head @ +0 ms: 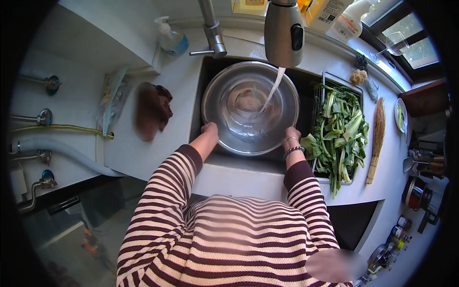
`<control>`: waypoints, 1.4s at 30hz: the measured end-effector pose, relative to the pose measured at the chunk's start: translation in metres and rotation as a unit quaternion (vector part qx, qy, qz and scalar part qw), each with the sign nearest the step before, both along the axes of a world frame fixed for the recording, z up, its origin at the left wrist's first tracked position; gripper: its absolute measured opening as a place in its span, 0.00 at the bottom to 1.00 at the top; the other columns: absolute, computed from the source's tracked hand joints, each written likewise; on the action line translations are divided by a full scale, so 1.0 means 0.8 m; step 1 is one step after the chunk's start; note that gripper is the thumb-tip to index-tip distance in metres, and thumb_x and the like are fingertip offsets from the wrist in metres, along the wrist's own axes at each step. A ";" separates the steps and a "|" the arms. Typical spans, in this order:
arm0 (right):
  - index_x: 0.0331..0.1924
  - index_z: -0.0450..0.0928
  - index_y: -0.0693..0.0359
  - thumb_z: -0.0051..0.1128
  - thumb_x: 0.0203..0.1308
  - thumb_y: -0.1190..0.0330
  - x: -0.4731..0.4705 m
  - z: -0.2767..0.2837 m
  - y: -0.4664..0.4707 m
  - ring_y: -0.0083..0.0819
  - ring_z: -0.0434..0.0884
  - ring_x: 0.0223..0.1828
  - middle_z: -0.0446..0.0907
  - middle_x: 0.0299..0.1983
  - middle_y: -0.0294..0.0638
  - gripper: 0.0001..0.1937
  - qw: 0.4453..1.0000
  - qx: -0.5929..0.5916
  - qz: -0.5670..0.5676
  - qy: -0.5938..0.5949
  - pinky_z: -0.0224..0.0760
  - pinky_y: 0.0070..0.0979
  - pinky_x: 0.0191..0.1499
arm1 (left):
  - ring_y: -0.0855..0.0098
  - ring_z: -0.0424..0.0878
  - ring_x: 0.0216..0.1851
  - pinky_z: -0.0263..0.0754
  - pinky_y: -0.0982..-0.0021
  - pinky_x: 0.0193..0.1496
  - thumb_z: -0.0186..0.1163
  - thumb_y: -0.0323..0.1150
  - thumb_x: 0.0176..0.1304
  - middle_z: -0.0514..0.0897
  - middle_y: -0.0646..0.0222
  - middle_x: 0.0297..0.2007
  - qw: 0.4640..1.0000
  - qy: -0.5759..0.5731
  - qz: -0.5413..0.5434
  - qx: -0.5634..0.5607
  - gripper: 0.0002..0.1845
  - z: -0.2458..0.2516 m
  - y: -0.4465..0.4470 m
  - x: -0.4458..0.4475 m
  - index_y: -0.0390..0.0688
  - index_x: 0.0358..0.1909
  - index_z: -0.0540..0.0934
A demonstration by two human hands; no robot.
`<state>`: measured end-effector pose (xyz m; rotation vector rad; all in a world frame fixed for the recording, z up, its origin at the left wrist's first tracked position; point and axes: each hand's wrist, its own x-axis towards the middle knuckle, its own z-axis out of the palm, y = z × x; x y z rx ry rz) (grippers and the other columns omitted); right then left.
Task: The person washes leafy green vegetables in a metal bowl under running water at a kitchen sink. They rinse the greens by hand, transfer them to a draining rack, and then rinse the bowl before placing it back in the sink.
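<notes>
A round stainless steel basin (209, 107) sits in the dark sink (222, 158) with clear water in its bottom. Water runs into it from the pull-out spray head (284, 39) above. On the basin's near left rim my left hand (210, 132) has its grip. My right hand (291, 133), with a bangle and a bead bracelet at the wrist, holds the near right rim. The fingers of both hands are partly hidden by the rim. Just right of that hand, leafy green vegetables (342, 132) are heaped over a wire drain rack (353, 182).
A straw brush (376, 143) and a small plate (401, 114) lie farther right. Behind the sink stand a faucet (215, 39) and a pump bottle (172, 39). Left are a brown cloth (165, 104), partly blurred, and a plastic bag (113, 97). A wine glass (396, 45) stands by the window.
</notes>
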<state>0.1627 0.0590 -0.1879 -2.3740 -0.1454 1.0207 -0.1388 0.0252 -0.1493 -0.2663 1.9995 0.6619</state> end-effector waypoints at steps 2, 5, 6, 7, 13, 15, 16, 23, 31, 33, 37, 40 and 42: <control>0.54 0.70 0.77 0.48 0.53 0.73 0.003 0.005 -0.001 0.53 0.78 0.53 0.77 0.50 0.63 0.23 1.000 -0.006 0.013 0.003 0.71 0.38 0.54 | 0.57 0.74 0.54 0.68 0.58 0.57 0.58 0.35 0.57 0.77 0.52 0.53 0.999 -0.004 -0.031 -0.044 0.22 0.026 0.003 0.012 0.37 0.53 0.74; 0.58 0.64 0.77 0.48 0.52 0.73 0.009 0.021 -0.011 0.53 0.72 0.59 0.72 0.55 0.64 0.27 0.967 0.120 0.131 -0.182 0.64 0.39 0.62 | 0.57 0.70 0.59 0.63 0.56 0.61 0.55 0.37 0.60 0.73 0.52 0.57 0.991 -0.062 -0.112 -0.041 0.22 0.100 0.006 0.038 0.36 0.54 0.73; 0.59 0.62 0.77 0.48 0.52 0.73 -0.032 0.091 -0.004 0.52 0.71 0.60 0.70 0.56 0.63 0.28 0.891 0.185 0.226 -0.346 0.62 0.39 0.63 | 0.57 0.68 0.61 0.60 0.55 0.63 0.54 0.38 0.61 0.72 0.52 0.59 0.985 -0.106 -0.134 0.003 0.23 0.140 -0.014 0.036 0.36 0.55 0.72; 0.57 0.65 0.75 0.50 0.52 0.73 -0.051 0.143 0.007 0.51 0.70 0.59 0.70 0.57 0.62 0.26 0.868 0.296 0.268 -0.294 0.61 0.37 0.63 | 0.55 0.63 0.64 0.53 0.52 0.65 0.53 0.40 0.62 0.68 0.52 0.62 0.975 -0.140 -0.156 0.069 0.25 0.147 -0.019 0.033 0.38 0.58 0.69; 0.41 0.77 0.65 0.45 0.68 0.62 -0.116 0.200 0.093 0.38 0.83 0.39 0.83 0.37 0.47 0.14 0.609 0.262 -0.026 0.749 0.77 0.41 0.48 | 0.58 0.76 0.53 0.65 0.57 0.62 0.45 0.38 0.68 0.81 0.58 0.49 0.650 -0.686 -0.014 0.326 0.15 0.105 0.117 0.089 0.42 0.44 0.78; 0.38 0.78 0.63 0.43 0.69 0.62 -0.132 0.190 0.100 0.38 0.82 0.40 0.83 0.34 0.45 0.14 0.498 0.313 -0.015 0.809 0.75 0.40 0.48 | 0.61 0.79 0.49 0.70 0.58 0.59 0.44 0.37 0.67 0.83 0.61 0.44 0.632 -0.680 0.003 0.372 0.14 0.103 0.136 0.117 0.45 0.41 0.79; 0.36 0.77 0.62 0.43 0.70 0.62 -0.135 0.205 0.097 0.37 0.82 0.35 0.82 0.31 0.44 0.14 0.515 0.310 -0.067 0.796 0.77 0.36 0.42 | 0.63 0.80 0.47 0.72 0.58 0.57 0.44 0.36 0.67 0.84 0.63 0.42 0.622 -0.674 0.015 0.397 0.14 0.104 0.139 0.127 0.46 0.40 0.80; 0.32 0.76 0.62 0.47 0.60 0.68 -0.145 0.261 0.074 0.42 0.81 0.28 0.79 0.26 0.45 0.08 0.627 0.598 0.494 -0.064 0.78 0.40 0.38 | 0.74 0.77 0.36 0.73 0.67 0.50 0.48 0.35 0.64 0.80 0.73 0.32 0.547 -0.668 -0.148 0.482 0.08 0.046 0.171 0.128 0.50 0.30 0.77; 0.30 0.77 0.59 0.50 0.54 0.64 -0.160 0.306 0.015 0.41 0.81 0.38 0.80 0.31 0.44 0.09 0.492 0.583 0.577 -0.292 0.70 0.36 0.51 | 0.77 0.79 0.31 0.79 0.72 0.36 0.50 0.40 0.70 0.80 0.68 0.36 0.805 -0.345 -0.306 0.373 0.11 0.169 0.121 0.153 0.46 0.45 0.75; 0.28 0.76 0.59 0.50 0.53 0.62 -0.154 0.291 0.017 0.41 0.82 0.37 0.81 0.31 0.43 0.09 0.526 0.478 0.652 -0.262 0.71 0.35 0.49 | 0.70 0.81 0.34 0.79 0.69 0.38 0.56 0.34 0.62 0.81 0.65 0.35 0.730 -0.159 -0.513 0.423 0.11 0.164 0.120 0.148 0.43 0.45 0.76; 0.33 0.81 0.59 0.51 0.53 0.64 -0.157 0.228 0.054 0.42 0.83 0.37 0.82 0.28 0.46 0.11 0.571 0.344 0.728 -0.159 0.74 0.39 0.42 | 0.62 0.82 0.37 0.78 0.64 0.41 0.61 0.29 0.52 0.82 0.59 0.36 0.369 0.152 -0.823 0.403 0.17 0.168 0.108 0.096 0.38 0.45 0.77; 0.49 0.81 0.60 0.48 0.61 0.63 -0.117 0.145 0.096 0.33 0.84 0.37 0.84 0.34 0.47 0.16 0.841 0.274 0.435 0.170 0.78 0.33 0.37 | 0.58 0.81 0.41 0.77 0.59 0.44 0.58 0.26 0.52 0.82 0.55 0.38 0.283 0.254 -0.867 0.323 0.14 0.217 0.113 0.082 0.38 0.42 0.78; 0.44 0.81 0.61 0.47 0.64 0.65 -0.117 0.143 0.099 0.32 0.83 0.35 0.84 0.37 0.42 0.13 0.859 0.253 0.198 0.399 0.77 0.27 0.36 | 0.55 0.80 0.43 0.76 0.58 0.48 0.56 0.24 0.53 0.82 0.55 0.40 0.352 0.289 -0.722 0.521 0.12 0.230 0.110 0.062 0.40 0.40 0.79</control>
